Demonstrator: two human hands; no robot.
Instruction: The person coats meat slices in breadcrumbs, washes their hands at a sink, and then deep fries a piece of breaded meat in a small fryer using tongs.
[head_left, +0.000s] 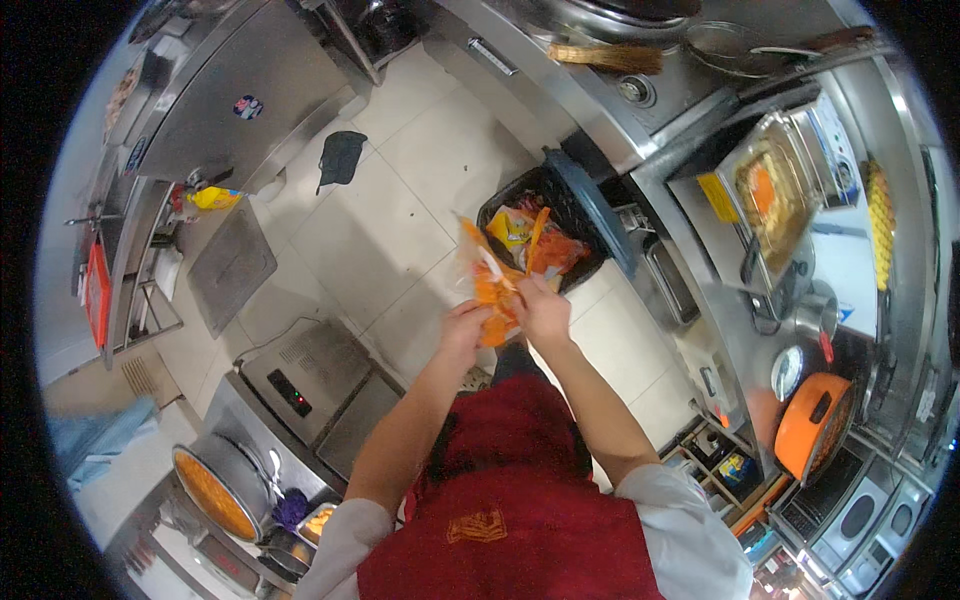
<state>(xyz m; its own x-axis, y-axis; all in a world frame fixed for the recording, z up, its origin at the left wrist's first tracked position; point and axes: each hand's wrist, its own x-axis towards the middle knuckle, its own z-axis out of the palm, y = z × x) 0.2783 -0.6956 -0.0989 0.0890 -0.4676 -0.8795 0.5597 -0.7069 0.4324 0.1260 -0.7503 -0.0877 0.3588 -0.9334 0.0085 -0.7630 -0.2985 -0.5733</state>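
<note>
Between my two hands is a clear plastic bag (487, 281) smeared with orange residue, blurred in places. My left hand (466, 326) grips its near left side. My right hand (544, 307) grips its right side, close to the rim of a dark bin (600, 276). The bag partly overlaps the bin's left edge. Inside the bin lie crumpled plastic packaging (559, 251) with orange stains and a yellow wrapper (511, 226). The bin's blue-grey lid (592, 206) is tilted up along its right side.
A deep fryer (769, 210) stands at the right, with an orange container (811, 427) on the counter nearer me. A round pot of orange food (217, 491) sits at lower left. On the tiled floor (405, 172) lies a dark cap-like object (341, 159). Steel counters flank both sides.
</note>
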